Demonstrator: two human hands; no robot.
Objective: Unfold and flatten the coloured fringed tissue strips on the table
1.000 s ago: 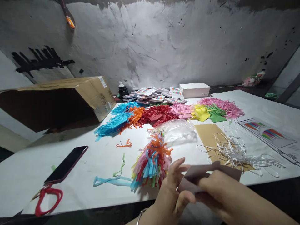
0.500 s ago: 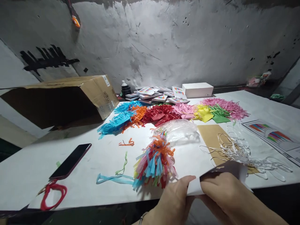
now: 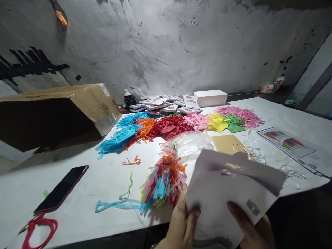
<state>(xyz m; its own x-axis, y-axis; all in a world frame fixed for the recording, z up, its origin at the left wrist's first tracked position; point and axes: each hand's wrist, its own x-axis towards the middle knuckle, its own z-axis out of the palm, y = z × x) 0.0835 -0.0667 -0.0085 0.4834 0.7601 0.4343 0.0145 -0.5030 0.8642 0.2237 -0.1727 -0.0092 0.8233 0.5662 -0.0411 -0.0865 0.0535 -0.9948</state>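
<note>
I have the white card [image 3: 212,193] between both hands, over the near edge of the table [image 3: 109,183]. The fingers of my left hand [image 3: 178,223] are closed on its 8 o'clock side; those of my right hand [image 3: 255,230] grip its lower part near 5 o'clock, thumb on the face and the other fingers mostly hidden behind. To handle it well, I would hold it by the margins with light, even pressure, since a hard pinch could crease the panel. I would line up the edges before pressing any fold, and run a thumb along it from one end, supporting the card around the slot [image 3: 235,166], which looks like the weak spot.

The card is tilted, plain and pale, with a shaded, bent strip across its 12 to 3 o'clock side and a small grey printed patch [image 3: 252,207] near 4 o'clock. The print is too blurred to read. Just beside it at 9 o'clock lies the multicoloured tassel bunch [image 3: 166,180]; the silvery string [image 3: 250,154] shows at 1 o'clock.
</note>
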